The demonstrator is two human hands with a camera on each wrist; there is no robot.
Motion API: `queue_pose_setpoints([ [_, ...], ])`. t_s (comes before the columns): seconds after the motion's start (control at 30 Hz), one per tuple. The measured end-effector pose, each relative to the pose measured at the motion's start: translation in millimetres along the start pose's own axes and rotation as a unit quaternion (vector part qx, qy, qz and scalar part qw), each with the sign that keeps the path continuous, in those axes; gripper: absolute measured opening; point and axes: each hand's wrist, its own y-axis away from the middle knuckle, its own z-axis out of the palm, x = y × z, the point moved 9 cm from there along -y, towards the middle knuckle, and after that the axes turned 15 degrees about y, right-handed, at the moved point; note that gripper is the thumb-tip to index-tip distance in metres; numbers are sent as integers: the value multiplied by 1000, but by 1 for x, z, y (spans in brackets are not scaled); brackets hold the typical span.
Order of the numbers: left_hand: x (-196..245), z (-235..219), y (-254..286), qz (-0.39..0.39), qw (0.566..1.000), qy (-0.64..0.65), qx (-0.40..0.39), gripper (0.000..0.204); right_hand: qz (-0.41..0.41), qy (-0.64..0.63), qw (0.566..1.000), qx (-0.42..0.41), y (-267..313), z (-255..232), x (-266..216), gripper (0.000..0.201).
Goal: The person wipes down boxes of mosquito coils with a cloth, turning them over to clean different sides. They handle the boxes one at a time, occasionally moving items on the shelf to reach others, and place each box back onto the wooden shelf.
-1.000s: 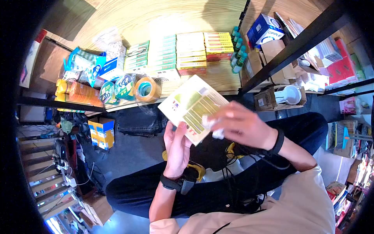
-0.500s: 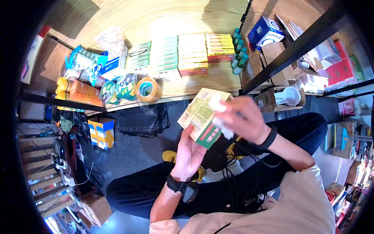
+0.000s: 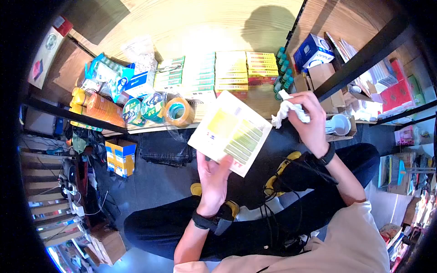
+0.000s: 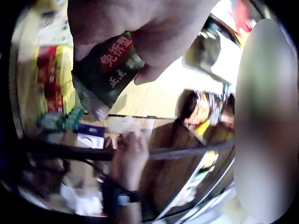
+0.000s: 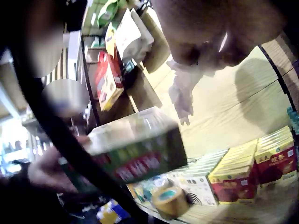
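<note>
A fat roll of orange tape (image 3: 185, 119) sits by the front edge of the wooden shelf (image 3: 260, 101). Little green bottles (image 3: 285, 78) stand in a row. A blue OPPLE box (image 3: 313, 52) is past the black bar (image 3: 359, 61).

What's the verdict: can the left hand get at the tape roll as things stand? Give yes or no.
Probably not without freeing itself first: the left hand is holding the box. The tape roll, near the front edge of the shelf, otherwise looks approachable.

Green-and-white box (image 5: 135, 149) with red label; white tissue (image 3: 291, 109); amber tape roll (image 3: 179, 112).
</note>
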Motion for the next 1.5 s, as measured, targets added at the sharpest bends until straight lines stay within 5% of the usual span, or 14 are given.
queue_pose_setpoints([
  [0.17,16,35,18,217,802,-528,-177,71,48,-139,989,-23,1,-11,-16,31],
  [0.37,-4,48,29,256,713,-591,-278,77,-40,-32,996,-74,22,1,-42,38],
  [0.57,0,39,19,251,715,-607,-240,69,-172,-105,973,-113,54,13,-85,45],
  [0.63,-5,39,21,239,715,-609,-245,68,-103,-3,991,-84,30,11,-53,31],
  [0.77,-27,58,33,244,648,-655,-303,75,173,-168,957,-162,19,44,73,9],
  [0.83,-52,46,33,80,700,-640,-307,70,224,-201,910,-286,30,58,85,15],
  [0.9,-63,30,32,38,702,-647,-296,61,2,-5,966,-258,29,56,55,21],
  [1.03,-73,-8,25,120,513,-812,-251,53,32,-55,915,-399,75,108,43,21],
  [1.17,-49,-13,11,162,484,-840,-185,52,229,-126,796,-546,131,168,66,62],
  [1.23,-40,-7,11,207,430,-864,-163,47,215,-211,783,-544,140,182,57,60],
  [1.3,-48,-10,12,233,424,-861,-155,40,390,-371,705,-462,160,187,49,52],
  [1.33,-55,-9,14,242,418,-858,-172,37,327,-395,732,-449,148,185,31,44],
  [1.47,-69,-14,20,255,404,-854,-206,31,438,-601,415,-525,216,228,50,41],
  [1.5,-74,-15,22,258,395,-853,-220,30,532,-503,492,-471,216,224,50,41],
])
